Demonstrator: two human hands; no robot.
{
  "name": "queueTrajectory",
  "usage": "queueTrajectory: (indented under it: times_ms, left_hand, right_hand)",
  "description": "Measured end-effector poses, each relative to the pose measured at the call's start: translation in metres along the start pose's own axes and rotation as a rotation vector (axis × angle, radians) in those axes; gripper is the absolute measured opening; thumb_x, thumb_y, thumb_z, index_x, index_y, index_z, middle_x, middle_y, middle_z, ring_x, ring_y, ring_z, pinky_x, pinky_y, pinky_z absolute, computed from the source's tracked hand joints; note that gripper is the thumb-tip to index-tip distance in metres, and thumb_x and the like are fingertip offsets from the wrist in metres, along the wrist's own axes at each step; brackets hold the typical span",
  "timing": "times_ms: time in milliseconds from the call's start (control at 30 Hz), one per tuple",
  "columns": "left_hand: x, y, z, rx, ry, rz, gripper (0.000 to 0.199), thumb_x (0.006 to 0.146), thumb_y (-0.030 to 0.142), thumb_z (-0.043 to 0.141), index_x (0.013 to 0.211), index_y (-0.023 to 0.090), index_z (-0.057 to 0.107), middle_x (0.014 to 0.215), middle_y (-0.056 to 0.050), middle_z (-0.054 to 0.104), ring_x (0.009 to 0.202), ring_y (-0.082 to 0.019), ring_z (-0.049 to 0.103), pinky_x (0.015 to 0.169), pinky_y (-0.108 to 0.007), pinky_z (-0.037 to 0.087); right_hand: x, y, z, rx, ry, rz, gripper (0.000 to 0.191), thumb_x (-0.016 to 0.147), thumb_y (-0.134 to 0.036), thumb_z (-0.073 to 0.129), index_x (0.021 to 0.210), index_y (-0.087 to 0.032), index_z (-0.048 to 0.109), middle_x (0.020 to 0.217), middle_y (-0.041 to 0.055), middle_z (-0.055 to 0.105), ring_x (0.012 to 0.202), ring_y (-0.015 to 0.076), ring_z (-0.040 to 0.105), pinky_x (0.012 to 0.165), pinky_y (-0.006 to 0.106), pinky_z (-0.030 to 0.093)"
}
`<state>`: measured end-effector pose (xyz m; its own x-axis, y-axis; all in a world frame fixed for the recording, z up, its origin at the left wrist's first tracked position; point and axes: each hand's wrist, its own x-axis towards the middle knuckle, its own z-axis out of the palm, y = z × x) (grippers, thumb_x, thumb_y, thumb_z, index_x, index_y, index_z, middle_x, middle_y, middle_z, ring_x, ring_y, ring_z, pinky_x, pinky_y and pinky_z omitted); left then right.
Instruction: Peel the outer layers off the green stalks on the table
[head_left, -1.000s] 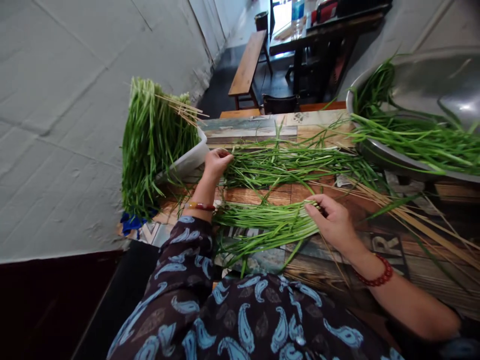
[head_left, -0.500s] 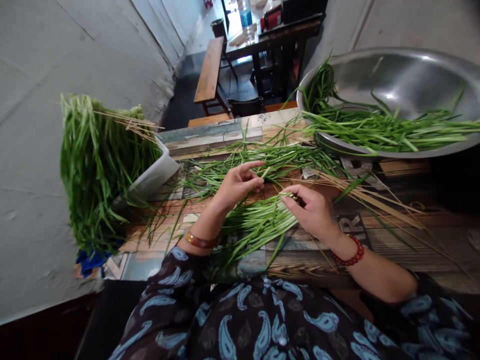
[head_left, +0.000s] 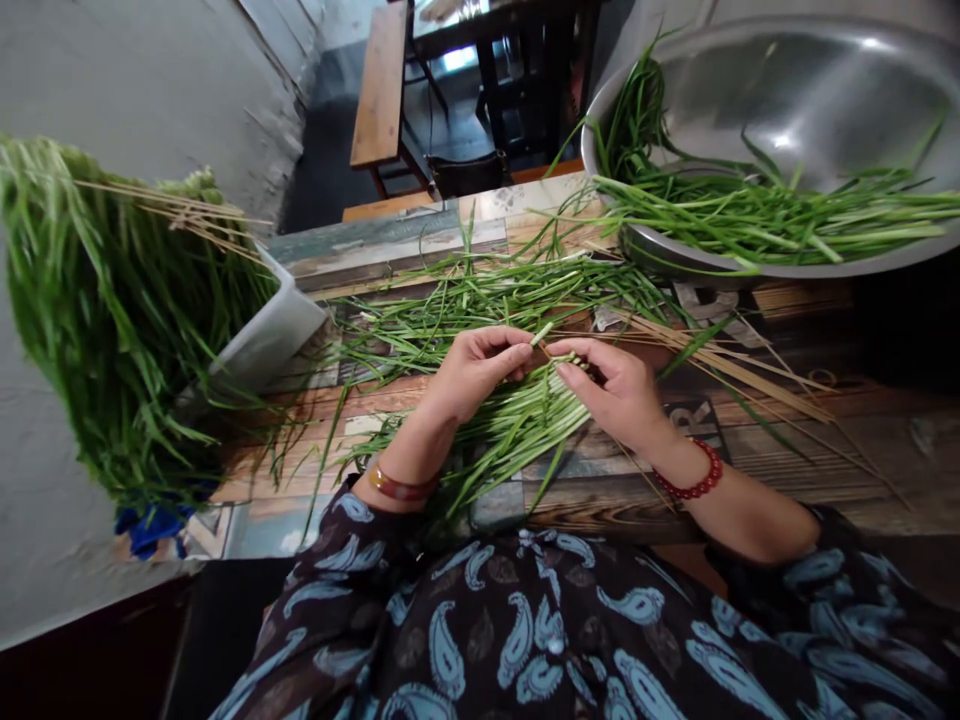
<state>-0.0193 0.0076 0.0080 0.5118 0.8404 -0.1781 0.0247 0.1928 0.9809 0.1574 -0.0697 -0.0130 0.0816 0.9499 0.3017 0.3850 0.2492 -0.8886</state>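
My left hand (head_left: 487, 370) pinches a green stalk, its pale cut end (head_left: 541, 334) poking up past the fingertips. Close to its right, my right hand (head_left: 609, 388) grips the pale ends of a row of green stalks (head_left: 536, 425), which fan out to the lower left over the table. A thin stick tip shows between the two hands, near the row's ends. Behind the hands, loose green stalks (head_left: 480, 290) lie scattered across the wooden table (head_left: 645, 490).
A big steel basin (head_left: 750, 90) with more stalks stands at the right. Thin wooden sticks (head_left: 739, 370) lie below it. On the left, skewered greens (head_left: 112, 330) hang over a white container (head_left: 270, 335). Beyond the table are a bench (head_left: 381, 90) and a chair (head_left: 466, 175).
My left hand has closed on a stalk and come nearer to my right hand, which still grips the row. The camera view has tilted down and shifted.
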Motion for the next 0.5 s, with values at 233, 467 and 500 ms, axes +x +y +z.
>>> queueTrajectory:
  times_ms: [233, 467, 500]
  left_hand:
    - [0.0008, -0.0035, -0.0016, -0.037, 0.037, 0.042, 0.035, 0.065, 0.035, 0.087, 0.089, 0.013, 0.073, 0.067, 0.001, 0.065, 0.055, -0.008, 0.058, 0.055, -0.021, 0.048]
    - [0.0010, -0.0029, -0.0003, 0.013, 0.071, 0.076, 0.032, 0.066, 0.037, 0.086, 0.077, 0.013, 0.068, 0.067, 0.000, 0.065, 0.055, -0.008, 0.058, 0.055, -0.020, 0.048]
    - [0.0009, -0.0030, -0.0003, 0.027, 0.064, 0.078, 0.031, 0.067, 0.037, 0.085, 0.076, 0.013, 0.069, 0.066, 0.000, 0.065, 0.056, -0.008, 0.058, 0.055, -0.020, 0.048]
  right_hand:
    - [0.0004, 0.0026, 0.0033, 0.006, -0.001, 0.050, 0.020, 0.088, -0.024, 0.059, 0.103, -0.022, 0.072, 0.102, 0.0037, 0.077, 0.092, 0.0189, 0.072, 0.085, 0.032, 0.056]
    - [0.0010, 0.0011, 0.0032, -0.001, -0.022, 0.101, 0.019, 0.088, -0.025, 0.059, 0.101, -0.022, 0.072, 0.103, 0.0038, 0.077, 0.092, 0.0192, 0.072, 0.087, 0.034, 0.056]
    - [0.0010, 0.0011, 0.0031, -0.001, -0.023, 0.101, 0.019, 0.088, -0.024, 0.059, 0.102, -0.022, 0.072, 0.103, 0.0038, 0.077, 0.092, 0.0192, 0.072, 0.087, 0.034, 0.056]
